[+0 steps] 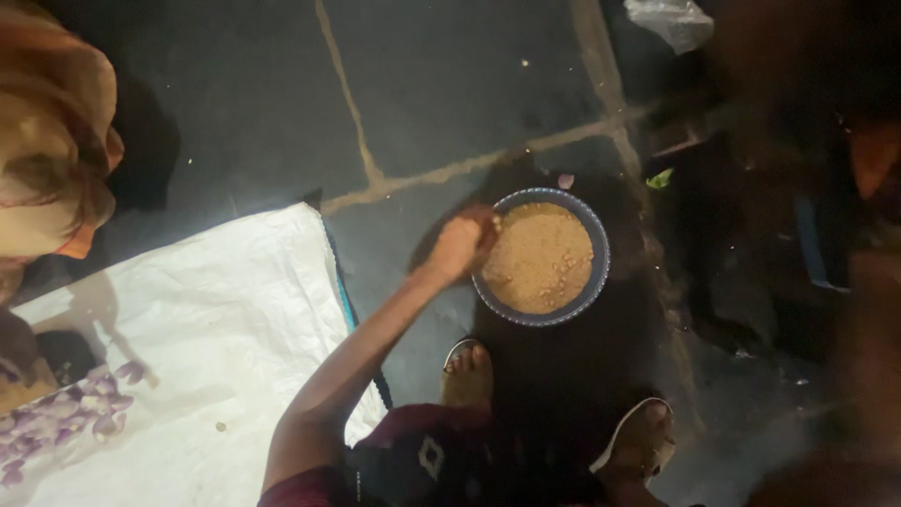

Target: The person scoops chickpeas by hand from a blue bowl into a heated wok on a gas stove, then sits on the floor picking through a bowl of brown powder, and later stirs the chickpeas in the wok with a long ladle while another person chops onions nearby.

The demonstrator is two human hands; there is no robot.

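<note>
Fingers [486,232] of the left hand [463,244] curl at the near rim of the bowl [598,246] on the floor [422,103]; whether they pinch the rim or the tan grains [540,258] I cannot tell. A tug could tip the full bowl and spill grains. Right hand unseen; dark blur hides the right side. White sack [225,319] lies left.

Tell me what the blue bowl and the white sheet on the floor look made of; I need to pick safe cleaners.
The bowl looks like plastic or enamelled metal: a thin, smooth blue rim with a dull sheen, though blur leaves it open. The left hand grips its rim. The white sheet looks like woven plastic sacking, with a faint weave, creases and a glossy glare. The floor appears to be dark stone slabs with pale joints.
</note>
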